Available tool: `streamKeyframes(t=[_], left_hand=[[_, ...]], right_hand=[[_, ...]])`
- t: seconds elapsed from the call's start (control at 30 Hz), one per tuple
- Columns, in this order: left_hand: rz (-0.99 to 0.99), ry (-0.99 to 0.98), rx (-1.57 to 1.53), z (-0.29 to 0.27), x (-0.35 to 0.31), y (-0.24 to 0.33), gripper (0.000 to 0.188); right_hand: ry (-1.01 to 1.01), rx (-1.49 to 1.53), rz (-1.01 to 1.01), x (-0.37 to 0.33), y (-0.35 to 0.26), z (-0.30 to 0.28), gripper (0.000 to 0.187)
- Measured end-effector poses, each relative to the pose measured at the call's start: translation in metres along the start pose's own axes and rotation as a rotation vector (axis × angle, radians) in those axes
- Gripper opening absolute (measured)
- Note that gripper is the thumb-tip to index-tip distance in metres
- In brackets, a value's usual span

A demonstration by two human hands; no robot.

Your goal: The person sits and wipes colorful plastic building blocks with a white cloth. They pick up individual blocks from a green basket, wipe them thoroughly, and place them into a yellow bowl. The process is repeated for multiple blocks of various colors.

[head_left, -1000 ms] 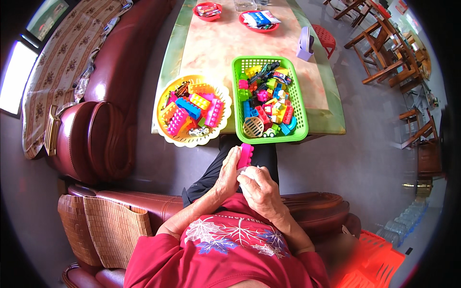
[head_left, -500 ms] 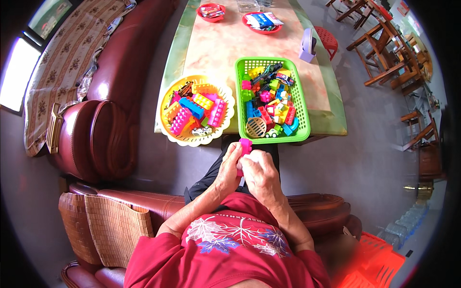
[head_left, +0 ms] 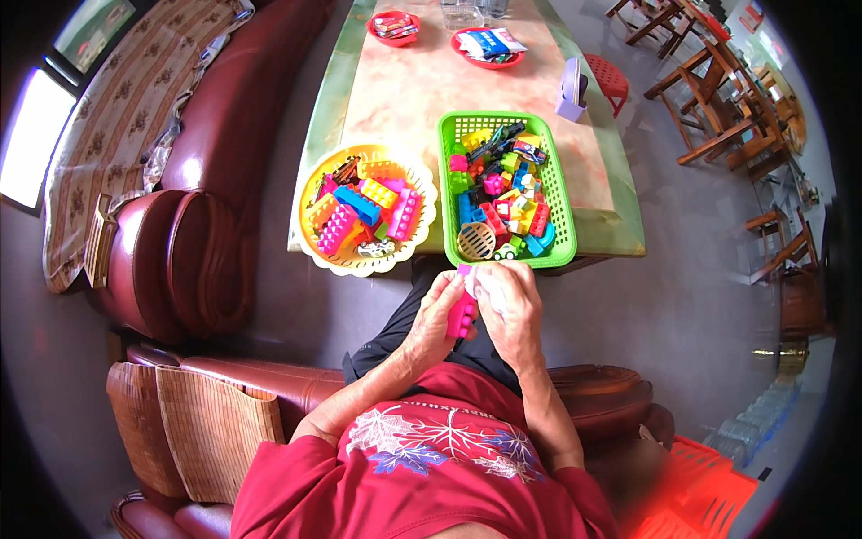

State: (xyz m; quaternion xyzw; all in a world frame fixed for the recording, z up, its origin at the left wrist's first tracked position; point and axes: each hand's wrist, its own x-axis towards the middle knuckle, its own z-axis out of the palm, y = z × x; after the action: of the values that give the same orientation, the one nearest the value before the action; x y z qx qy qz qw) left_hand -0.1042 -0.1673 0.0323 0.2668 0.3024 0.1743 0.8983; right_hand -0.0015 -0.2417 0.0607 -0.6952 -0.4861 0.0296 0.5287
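A long pink toy building brick (head_left: 461,314) is gripped in my left hand (head_left: 435,316), over my lap and just off the table's near edge. My right hand (head_left: 510,310) is closed round a crumpled white cloth or tissue (head_left: 481,286), pressed against the brick's upper end. Straight ahead stands a green plastic basket (head_left: 569,208) full of mixed bricks, toy cars and other small toys. Left of it is a yellow scalloped basket (head_left: 310,247) holding larger pink, blue, yellow and orange bricks, with a small toy car among them.
Farther back on the marble-patterned table (head_left: 404,99) are two red bowls, one with small packs (head_left: 393,27) and one with a blue-and-white packet (head_left: 489,41). A lilac holder (head_left: 571,94) stands by the right edge. Brown leather sofas (head_left: 224,117) flank my left; wooden stools (head_left: 709,99) stand far right.
The pink brick has turned so more of its studded side shows. My right hand has shifted right and up along it, with the white wipe now more visible.
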Motion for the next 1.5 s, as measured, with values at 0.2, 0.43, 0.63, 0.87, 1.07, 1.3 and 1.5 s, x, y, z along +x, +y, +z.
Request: streamKeyframes(t=[0.2, 0.43, 0.63, 0.87, 1.07, 1.3, 1.5], left_hand=[[0.135, 0.017, -0.086, -0.019, 0.01, -0.01, 0.014], [0.152, 0.064, -0.05, -0.025, 0.011, -0.012, 0.016], [0.152, 0.045, -0.072, -0.02, 0.012, -0.002, 0.021], [0.152, -0.011, -0.142, -0.017, 0.009, -0.002, 0.02], [0.098, 0.013, -0.135, -0.022, 0.009, -0.004, 0.022], [0.121, 0.041, -0.167, -0.012, 0.014, -0.004, 0.024], [0.127, 0.063, -0.173, -0.01, 0.01, -0.004, 0.018]], right_hand=[[-0.111, -0.092, -0.042, -0.012, -0.004, 0.013, 0.026], [-0.262, -0.026, -0.047, -0.029, -0.018, 0.0, 0.03], [-0.401, 0.193, -0.003, -0.02, -0.025, -0.016, 0.026], [-0.249, -0.177, -0.169, -0.02, -0.024, 0.008, 0.03], [-0.495, -0.04, -0.118, -0.039, -0.022, -0.011, 0.03], [-0.14, 0.224, 0.108, -0.007, -0.012, -0.018, 0.025], [-0.114, 0.004, 0.061, 0.002, -0.002, 0.014, 0.036]])
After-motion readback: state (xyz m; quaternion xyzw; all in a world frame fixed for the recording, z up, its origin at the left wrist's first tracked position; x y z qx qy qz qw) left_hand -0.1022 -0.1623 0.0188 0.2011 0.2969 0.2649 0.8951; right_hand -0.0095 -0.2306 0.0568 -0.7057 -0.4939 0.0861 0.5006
